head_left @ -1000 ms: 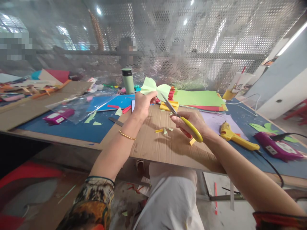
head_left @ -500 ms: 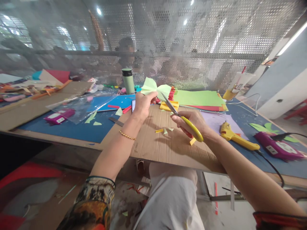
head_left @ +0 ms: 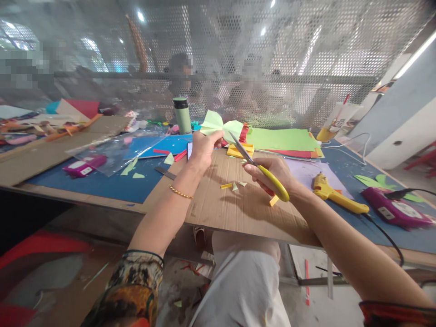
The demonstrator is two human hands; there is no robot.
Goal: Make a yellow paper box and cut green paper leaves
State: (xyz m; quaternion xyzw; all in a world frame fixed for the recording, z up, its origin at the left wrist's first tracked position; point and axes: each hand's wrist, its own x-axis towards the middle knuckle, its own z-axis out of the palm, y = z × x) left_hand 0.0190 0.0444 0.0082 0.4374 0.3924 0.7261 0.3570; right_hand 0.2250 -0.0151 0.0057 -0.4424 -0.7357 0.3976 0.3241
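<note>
My left hand (head_left: 204,147) pinches a pale green paper cutout (head_left: 213,121) with rounded, petal-like lobes, held up above the cardboard. Yellow-handled scissors (head_left: 272,180) are gripped in my right hand (head_left: 272,172). Their blades (head_left: 240,146) point up and left, with the tips at the lower right edge of the paper. Whether the blades are parted is hard to make out. Small green paper scraps (head_left: 235,186) and a yellow strip (head_left: 226,185) lie on the cardboard sheet (head_left: 211,204) below my hands.
A yellow glue gun (head_left: 340,197) and a purple power strip (head_left: 395,206) lie at the right. Green paper sheets (head_left: 281,138) are stacked behind. A green bottle (head_left: 182,117) stands near the mesh screen (head_left: 218,91). A metal ruler (head_left: 165,172) and another purple power strip (head_left: 85,165) are leftward.
Almost nothing differs. The scissor handles in my right hand have shifted very slightly; the paper in my left hand stays in place.
</note>
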